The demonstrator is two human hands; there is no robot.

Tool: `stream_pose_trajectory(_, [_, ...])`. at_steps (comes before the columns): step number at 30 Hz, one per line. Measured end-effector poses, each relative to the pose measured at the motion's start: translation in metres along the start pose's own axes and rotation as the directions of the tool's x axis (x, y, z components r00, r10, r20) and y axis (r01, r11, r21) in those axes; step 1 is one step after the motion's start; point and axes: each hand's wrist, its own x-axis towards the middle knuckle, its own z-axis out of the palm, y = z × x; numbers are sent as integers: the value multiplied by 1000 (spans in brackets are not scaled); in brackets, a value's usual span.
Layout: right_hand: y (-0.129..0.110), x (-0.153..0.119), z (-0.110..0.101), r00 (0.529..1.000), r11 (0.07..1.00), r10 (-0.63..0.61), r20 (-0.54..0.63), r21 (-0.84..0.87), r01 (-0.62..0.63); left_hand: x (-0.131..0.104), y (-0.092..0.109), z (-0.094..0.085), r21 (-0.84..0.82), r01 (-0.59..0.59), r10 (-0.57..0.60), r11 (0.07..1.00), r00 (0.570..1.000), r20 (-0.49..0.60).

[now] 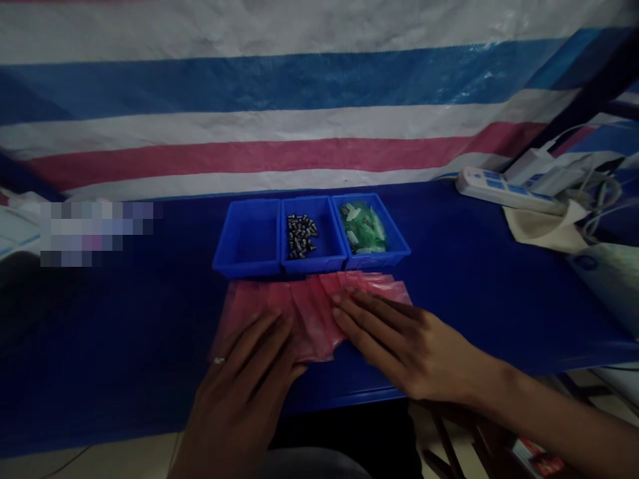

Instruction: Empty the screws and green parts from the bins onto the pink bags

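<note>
Pink translucent plastic bags (309, 313) lie fanned out in an overlapping row near the front of the blue table. My left hand (249, 372) rests flat on the left part of the row, fingers stretched out, a ring on one of them. On the right part lies my right hand (394, 332), its fingers extended with the tips on the bags. Just behind the bags stand three joined blue bins. Nothing shows in the left bin (249, 265). Small dark metal screws (301, 234) lie in the middle bin, and green-and-clear plastic packets (363, 228) fill the right one.
A white power strip (504, 189) with plugs and cables sits at the back right, beside a beige sheet (544, 225). A striped tarp (299, 80) hangs behind the table (449, 286). Blurred-out items stand at the left; the table's front edge is close to me.
</note>
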Motion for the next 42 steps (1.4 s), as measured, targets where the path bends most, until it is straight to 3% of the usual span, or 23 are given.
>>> stream_pose_trajectory(8, [-6,2,-1,998,998,68,13,-14,-68,4,8,20,-98,33,-36,995,999,-28])
stream_pose_trajectory(13, [-9,13,2,999,999,18,48,-38,-17,-7,1,7,-72,104,-106,992,994,-22])
stream_pose_trajectory(18, [-7,12,4,996,999,-36,86,-32,39,-13,-8,-3,-31,21,-20,999,999,38])
stream_pose_trajectory(22, [-8,13,3,997,1000,-9,72,-21,10,-6,-5,2,-56,19,-20,998,1000,-10])
stream_pose_trajectory(26, [-14,24,5,997,998,58,53,25,-60,-10,-12,-4,-2,39,-39,999,999,-14])
stream_pose_trajectory(32, [-18,45,21,999,1000,-3,43,15,2,-26,-29,-11,86,-38,34,996,999,41])
stream_pose_trajectory(37, [-20,48,25,999,1000,13,48,16,-14,-24,-23,-2,10,69,-69,998,997,-29])
stream_pose_trajectory(42, [-23,58,23,995,995,4,104,97,-15,-33,-39,-16,-90,284,-287,955,958,-22])
